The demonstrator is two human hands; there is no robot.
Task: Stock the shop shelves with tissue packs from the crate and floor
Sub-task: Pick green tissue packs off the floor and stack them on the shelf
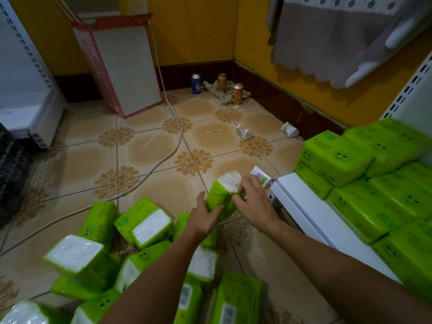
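Green tissue pack (219,195) held over the tiled floor (163,148), just left of the white shelf (304,206). Left hand (203,217) grips its lower end, fingers curled. Right hand (254,202) pinches its upper side. Stacked packs (350,160) fill the shelf; loose packs (145,225) lie below.

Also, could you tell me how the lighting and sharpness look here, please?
Head view: dim, warm light; curtain smeared by blur; wide lens tilts the shelf upright; left hand, right hand and held tissue pack slightly soft.
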